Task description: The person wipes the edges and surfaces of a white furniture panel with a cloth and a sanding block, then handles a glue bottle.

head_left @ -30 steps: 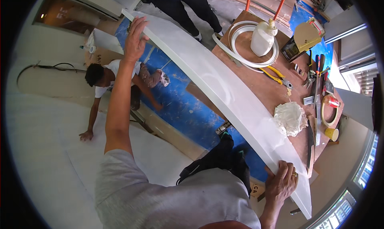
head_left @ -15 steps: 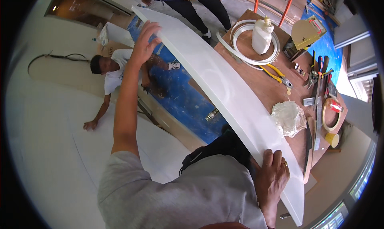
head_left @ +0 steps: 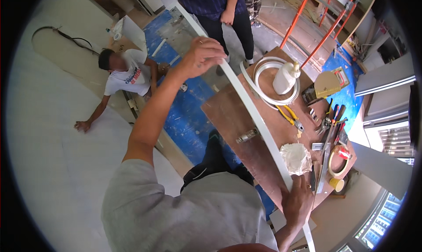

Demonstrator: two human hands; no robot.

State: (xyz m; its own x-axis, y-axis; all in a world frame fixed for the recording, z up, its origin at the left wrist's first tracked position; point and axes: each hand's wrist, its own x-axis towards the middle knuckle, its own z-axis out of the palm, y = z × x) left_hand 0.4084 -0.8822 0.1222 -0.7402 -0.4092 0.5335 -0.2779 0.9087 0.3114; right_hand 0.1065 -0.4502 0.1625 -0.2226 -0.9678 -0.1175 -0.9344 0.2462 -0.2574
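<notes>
The person holds a long white panel (head_left: pixel 246 100) edge-on, running from the upper middle of the frame down to the lower right, above a brown bench (head_left: pixel 237 120). The left hand (head_left: pixel 200 54) grips its upper stretch, fingers curled over the edge; the right hand (head_left: pixel 298 202) clasps the lower end, fingers pressed against its face. Just right of the panel sit a crumpled white rag (head_left: pixel 295 157), yellow-handled pliers (head_left: pixel 288 115), a coil of white tubing (head_left: pixel 268 82) and a white bottle (head_left: pixel 285 77). Turning such a long piece calls for both hands rotating together, keeping it clear of the bench clutter and of the person crouched on the floor (head_left: pixel 125 74) at upper left.
</notes>
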